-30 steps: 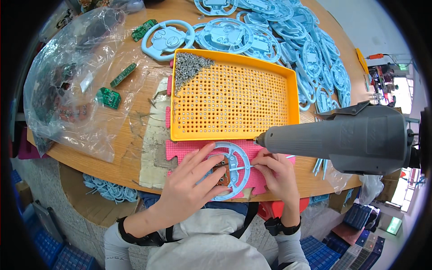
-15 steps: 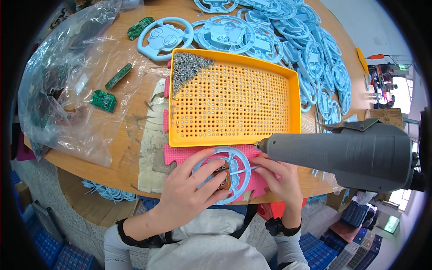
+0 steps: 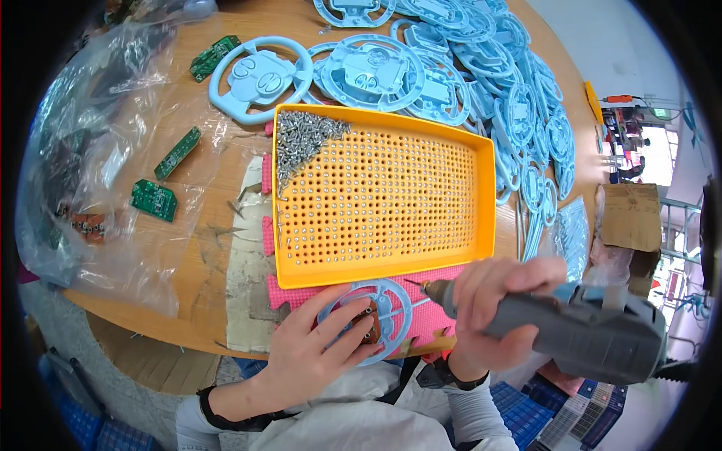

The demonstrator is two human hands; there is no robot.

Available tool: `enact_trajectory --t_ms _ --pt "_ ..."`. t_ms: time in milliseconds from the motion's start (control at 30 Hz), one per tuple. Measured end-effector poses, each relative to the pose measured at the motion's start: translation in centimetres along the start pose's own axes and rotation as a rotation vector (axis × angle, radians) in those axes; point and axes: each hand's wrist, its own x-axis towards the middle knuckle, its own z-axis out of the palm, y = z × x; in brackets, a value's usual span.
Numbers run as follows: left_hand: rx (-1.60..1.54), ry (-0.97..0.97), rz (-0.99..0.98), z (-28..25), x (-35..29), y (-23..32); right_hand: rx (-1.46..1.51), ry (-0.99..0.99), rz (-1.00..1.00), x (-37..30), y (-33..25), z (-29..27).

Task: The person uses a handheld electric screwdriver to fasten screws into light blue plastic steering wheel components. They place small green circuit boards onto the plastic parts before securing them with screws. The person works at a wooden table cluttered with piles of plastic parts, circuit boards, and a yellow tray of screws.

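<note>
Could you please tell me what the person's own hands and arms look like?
The left hand and right hand are ungloved. Pale grey sleeves end near a black band on each arm, and a dark, blocky piece sits at the right one.

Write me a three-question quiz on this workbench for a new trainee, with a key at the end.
1. Which tool does the right hand hold?
2. True or false: the pile of loose screws lies in the far left corner of the yellow tray.
3. Fill in the blank: the left hand rests with its fingers spread over a light-blue toy ____.

Key:
1. A gray power screwdriver.
2. True.
3. Steering wheel.
</note>
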Motion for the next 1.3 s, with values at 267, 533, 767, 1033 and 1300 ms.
enact_trajectory --t_ms 267,533,767,1033,1300 --pt "-0.076 -0.055 -0.033 0.3 0.1 -0.1 0.23 -0.082 -0.26 2.4 -3.0 -3.6" --pt "-0.024 -0.09 -0.03 -0.4 0.6 -0.1 0.12 -0.092 -0.332 3.0 1.5 -3.3" --pt "-0.035 -0.098 -0.063 -0.3 0.4 0.1 0.1 -0.104 -0.311 3.0 2.0 -3.4" --pt "-0.036 -0.092 -0.059 -0.3 0.7 0.1 0.049 -0.162 -0.323 3.2 2.4 -2.7" --pt "-0.076 -0.093 -0.034 -0.2 0.2 0.1 0.212 -0.329 -0.312 2.6 -2.3 -5.2"
